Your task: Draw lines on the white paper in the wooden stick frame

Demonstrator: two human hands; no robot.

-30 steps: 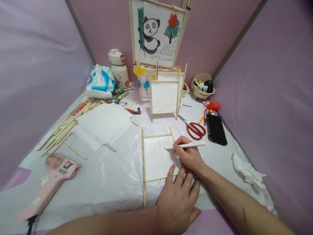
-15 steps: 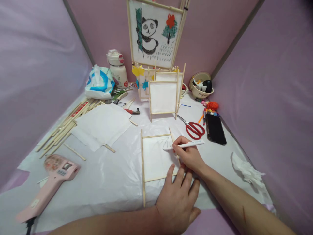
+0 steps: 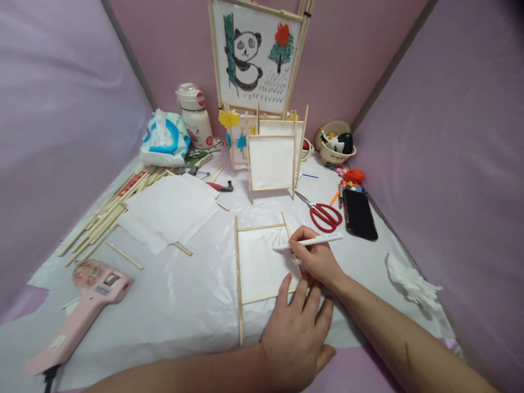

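Pink walls close round my white-papered surface (image 3: 196,311). A bowl (image 3: 336,154) at the back holds small odds I can't make out. Red scissors (image 3: 325,215) and a black phone (image 3: 359,214) lie just beyond my right hand (image 3: 317,261), whose fingers are closed on a white pen (image 3: 309,242); the pen lies across, tip leftward on the stick-framed paper panel (image 3: 262,262). My left hand (image 3: 297,333) lies flat, fingers spread, pressing the panel's near edge.

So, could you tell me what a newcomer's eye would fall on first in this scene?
Probably the panel with a panda drawing standing upright at the back, the brightest thing against the pink walls. Next, in the middle foreground, the right hand holds a white pen to a paper panel framed with wooden sticks, while the left hand presses on its near edge. A pink glue gun lies at the lower left.
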